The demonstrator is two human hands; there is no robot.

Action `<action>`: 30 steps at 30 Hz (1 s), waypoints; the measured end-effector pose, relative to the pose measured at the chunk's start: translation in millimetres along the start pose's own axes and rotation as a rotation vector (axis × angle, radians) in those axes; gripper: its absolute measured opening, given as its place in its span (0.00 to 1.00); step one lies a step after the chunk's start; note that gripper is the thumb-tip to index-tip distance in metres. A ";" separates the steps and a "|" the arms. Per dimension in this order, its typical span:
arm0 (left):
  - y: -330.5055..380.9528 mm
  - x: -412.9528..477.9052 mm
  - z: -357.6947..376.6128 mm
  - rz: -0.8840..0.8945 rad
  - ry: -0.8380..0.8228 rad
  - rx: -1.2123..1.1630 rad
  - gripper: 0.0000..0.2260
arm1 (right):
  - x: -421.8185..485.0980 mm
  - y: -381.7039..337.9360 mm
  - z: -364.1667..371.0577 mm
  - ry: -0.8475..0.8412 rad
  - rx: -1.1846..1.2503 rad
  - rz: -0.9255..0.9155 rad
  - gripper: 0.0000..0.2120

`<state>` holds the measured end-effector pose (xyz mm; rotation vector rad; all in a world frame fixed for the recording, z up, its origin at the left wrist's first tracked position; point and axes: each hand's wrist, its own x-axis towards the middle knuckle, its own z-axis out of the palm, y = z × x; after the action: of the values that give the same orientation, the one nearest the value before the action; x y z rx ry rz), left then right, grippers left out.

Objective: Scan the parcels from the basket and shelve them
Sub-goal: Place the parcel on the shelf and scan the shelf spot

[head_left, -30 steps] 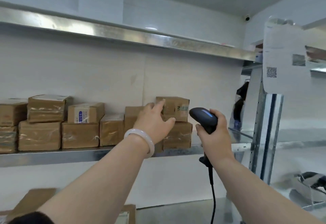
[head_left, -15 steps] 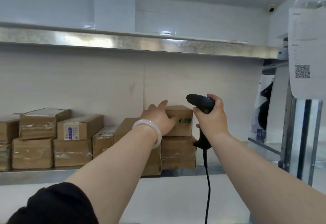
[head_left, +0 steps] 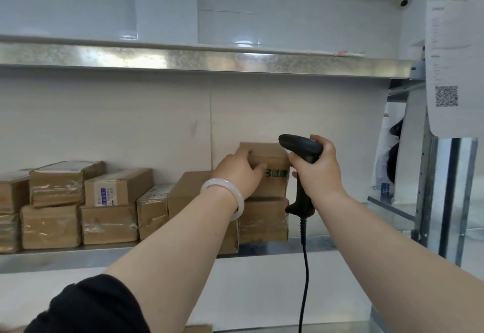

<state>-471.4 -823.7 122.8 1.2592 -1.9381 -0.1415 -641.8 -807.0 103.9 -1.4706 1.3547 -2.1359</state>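
Parcel [head_left: 275, 159] is gripped by the left hand [head_left: 241, 172] atop a box [head_left: 262, 217] toward 3 o'clock on the shelf [head_left: 314, 245], seemingly to square it, while the scanner [head_left: 301, 146] is clasped by the right hand [head_left: 318, 172] at its 3 o'clock.

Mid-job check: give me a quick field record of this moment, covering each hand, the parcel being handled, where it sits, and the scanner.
left hand: grips the top parcel at its left end, thumb on the front face
right hand: holds the scanner by its handle, close beside the top parcel's right edge
top parcel: green print on front, sits on a lower box
shelf: carries both boxes, with taped parcels stacked to the left
cable: hangs down from the scanner
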 end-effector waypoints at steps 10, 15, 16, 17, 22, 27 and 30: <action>43.7 -81.9 17.0 -0.003 0.233 -0.408 0.16 | -60.9 -11.9 -67.6 0.009 0.184 -0.113 0.27; 49.5 -126.8 29.5 -0.074 0.163 -0.511 0.28 | -104.6 -8.1 -92.8 -0.019 0.261 -0.130 0.27; 48.2 -135.9 30.5 -0.089 0.158 -0.516 0.29 | -114.6 -7.9 -96.1 -0.030 0.267 -0.137 0.28; 45.6 -145.0 30.9 -0.101 0.162 -0.526 0.30 | -125.2 -8.1 -98.5 -0.042 0.262 -0.146 0.28; 26.8 -190.5 31.8 -0.179 0.119 -0.603 0.40 | -185.8 -16.0 -97.0 -0.116 0.165 -0.231 0.28; -10.9 -226.0 24.6 -0.263 0.017 -0.593 0.54 | -237.0 -14.4 -77.7 -0.139 0.159 -0.211 0.30; -45.4 -250.3 16.6 -0.369 -0.006 -0.622 0.54 | -261.0 -7.4 -58.0 -0.220 0.137 -0.142 0.30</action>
<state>-404.4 -649.1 -50.4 1.1582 -1.4687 -0.8644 -562.9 -609.5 -58.3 -1.7312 1.0356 -2.0291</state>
